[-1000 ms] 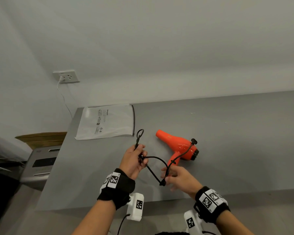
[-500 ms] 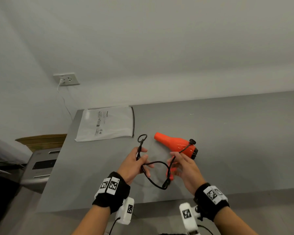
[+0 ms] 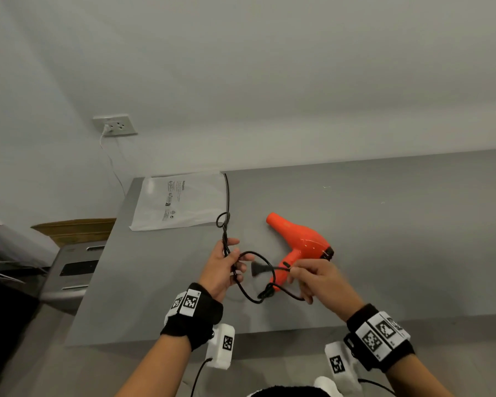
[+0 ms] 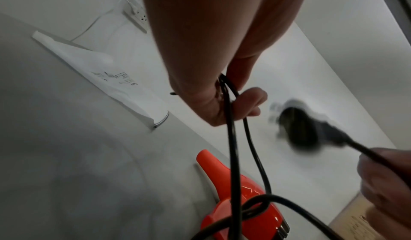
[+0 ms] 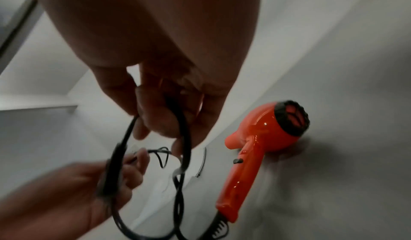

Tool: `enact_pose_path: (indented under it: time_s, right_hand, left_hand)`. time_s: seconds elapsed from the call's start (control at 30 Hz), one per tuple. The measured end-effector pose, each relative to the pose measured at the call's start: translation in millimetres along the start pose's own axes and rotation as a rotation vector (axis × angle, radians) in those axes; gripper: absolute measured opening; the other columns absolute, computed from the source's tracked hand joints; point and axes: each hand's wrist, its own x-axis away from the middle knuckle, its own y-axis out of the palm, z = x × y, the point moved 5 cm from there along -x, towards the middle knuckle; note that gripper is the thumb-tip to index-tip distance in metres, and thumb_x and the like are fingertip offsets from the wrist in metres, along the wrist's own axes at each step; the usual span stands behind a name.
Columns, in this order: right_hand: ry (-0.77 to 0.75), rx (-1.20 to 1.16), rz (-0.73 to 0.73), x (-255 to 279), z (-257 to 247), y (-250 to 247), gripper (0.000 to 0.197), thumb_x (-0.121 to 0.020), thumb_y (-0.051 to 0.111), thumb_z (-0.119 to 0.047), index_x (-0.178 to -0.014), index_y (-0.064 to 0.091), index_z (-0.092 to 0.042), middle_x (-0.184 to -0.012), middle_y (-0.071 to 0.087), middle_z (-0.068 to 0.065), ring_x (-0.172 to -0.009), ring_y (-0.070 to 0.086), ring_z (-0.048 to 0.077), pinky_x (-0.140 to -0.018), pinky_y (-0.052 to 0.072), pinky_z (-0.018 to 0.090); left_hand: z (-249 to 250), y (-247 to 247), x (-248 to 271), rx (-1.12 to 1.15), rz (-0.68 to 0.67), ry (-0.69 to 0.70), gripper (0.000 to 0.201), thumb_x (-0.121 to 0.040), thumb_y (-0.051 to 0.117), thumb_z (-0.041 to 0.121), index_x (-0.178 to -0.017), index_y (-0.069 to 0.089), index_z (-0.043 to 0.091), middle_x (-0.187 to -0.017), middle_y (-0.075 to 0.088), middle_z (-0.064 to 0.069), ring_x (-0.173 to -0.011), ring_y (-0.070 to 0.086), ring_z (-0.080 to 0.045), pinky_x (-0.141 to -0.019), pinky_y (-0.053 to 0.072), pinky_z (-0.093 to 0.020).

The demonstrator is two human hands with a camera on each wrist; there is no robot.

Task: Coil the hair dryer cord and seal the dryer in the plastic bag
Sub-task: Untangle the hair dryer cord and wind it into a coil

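An orange hair dryer [image 3: 299, 241] lies on the grey table [image 3: 398, 239], nozzle pointing far left; it also shows in the left wrist view [image 4: 235, 205] and the right wrist view [image 5: 262, 138]. Its black cord [image 3: 248, 290] loops between my hands. My left hand [image 3: 226, 262] grips a bundle of cord strands, a small loop sticking out above it. My right hand [image 3: 307, 277] pinches the cord just behind the blurred black plug [image 3: 258, 268], which points toward the left hand. The clear plastic bag [image 3: 181, 202] lies flat at the table's far left corner.
A wall socket [image 3: 115, 126] with a white cable plugged in sits on the wall at left. A grey appliance [image 3: 75, 270] and a cardboard box [image 3: 75, 229] stand beside the table's left edge. Bare table stretches to the right of the dryer.
My right hand has let go of the dryer's handle area and now holds the plug end, swinging it left toward my left hand. The left hand keeps its cord bundle.
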Motion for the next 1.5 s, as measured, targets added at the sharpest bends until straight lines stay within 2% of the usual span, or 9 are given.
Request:
enact_pose_path:
  time_s: [0.17,0.27,0.37,0.43,0.67,0.93,1.13,1.37,1.5]
  right_hand:
    - [-0.031,0.461,0.043,-3,3,12,0.034,-0.09,0.056,-0.018,-0.06,0.058,-0.002,-0.045,0.044,0.0,-0.041,0.038,0.012,-0.046,0.043,0.039]
    - [-0.026,0.498,0.131,-19,2,14,0.033,-0.094,0.054,-0.019,-0.065,0.058,-0.003,-0.048,0.048,-0.003,-0.045,0.052,0.02,-0.051,0.046,0.037]
    - [-0.006,0.309,0.211,-29,-1,10,0.015,-0.097,0.059,-0.026,-0.087,0.061,-0.014,-0.064,0.062,0.004,-0.057,0.06,0.018,-0.056,0.05,0.024]
    - [0.003,0.164,0.237,-32,2,3,0.011,-0.097,0.06,-0.033,-0.094,0.063,-0.023,-0.08,0.068,0.008,-0.072,0.065,0.024,-0.067,0.054,0.03]
    - [0.289,-0.825,-0.05,-24,34,19,0.066,-0.104,0.032,-0.054,-0.125,0.066,-0.001,-0.124,0.069,0.021,-0.1,0.065,0.036,-0.092,0.048,0.056]
    - [0.137,-0.801,-0.26,-25,15,45,0.051,-0.093,0.035,-0.008,-0.14,0.054,-0.012,-0.138,0.062,0.007,-0.084,0.067,0.035,-0.04,0.04,0.025]
    - [0.216,-0.334,-0.001,-44,25,20,0.037,-0.08,0.044,0.011,-0.112,0.062,0.006,-0.093,0.067,0.029,-0.079,0.071,0.039,-0.033,0.038,0.022]
    - [0.269,0.138,0.384,-41,61,-69,0.021,-0.094,0.061,-0.016,-0.078,0.073,-0.01,-0.059,0.068,0.01,-0.055,0.07,0.034,-0.037,0.044,0.025]
    - [0.367,0.184,0.427,-25,78,-95,0.021,-0.09,0.059,-0.007,-0.071,0.068,-0.008,-0.053,0.059,0.011,-0.044,0.062,0.027,-0.039,0.042,0.024]
  left_hand:
    - [11,14,-2,-0.166,-0.012,0.106,0.018,-0.105,0.044,0.009,-0.122,0.048,0.014,-0.086,0.078,-0.011,-0.048,0.047,-0.014,-0.047,0.035,-0.025]
    - [14,38,6,-0.286,-0.152,0.151,0.018,-0.105,0.045,0.008,-0.12,0.05,0.015,-0.087,0.078,-0.012,-0.045,0.046,-0.014,-0.046,0.035,-0.024]
    - [15,51,13,-0.291,-0.239,0.157,0.019,-0.105,0.044,0.006,-0.121,0.052,0.014,-0.085,0.075,-0.008,-0.045,0.046,-0.012,-0.045,0.035,-0.021]
    - [18,45,12,-0.233,-0.226,0.164,0.02,-0.106,0.043,0.006,-0.122,0.053,0.013,-0.086,0.073,-0.011,-0.045,0.04,-0.011,-0.045,0.033,-0.021]
    - [27,38,11,-0.017,-0.243,0.151,0.021,-0.106,0.04,0.003,-0.121,0.051,0.013,-0.078,0.062,-0.004,-0.042,0.029,-0.005,-0.04,0.024,-0.016]
    - [24,34,10,-0.012,-0.241,0.132,0.023,-0.105,0.041,0.002,-0.125,0.05,0.01,-0.067,0.057,0.002,-0.041,0.03,-0.004,-0.04,0.022,-0.017]
    - [26,24,10,-0.073,-0.246,0.134,0.022,-0.105,0.04,0.002,-0.123,0.051,0.011,-0.075,0.057,-0.004,-0.041,0.028,-0.005,-0.04,0.023,-0.016]
    - [40,-17,1,-0.043,0.0,0.19,0.024,-0.106,0.038,0.002,-0.119,0.054,0.014,-0.077,0.056,-0.006,-0.04,0.029,-0.004,-0.038,0.023,-0.015]
    - [40,-21,-2,-0.033,0.077,0.182,0.023,-0.105,0.039,0.002,-0.115,0.055,0.015,-0.078,0.059,-0.008,-0.042,0.031,-0.008,-0.038,0.024,-0.018]
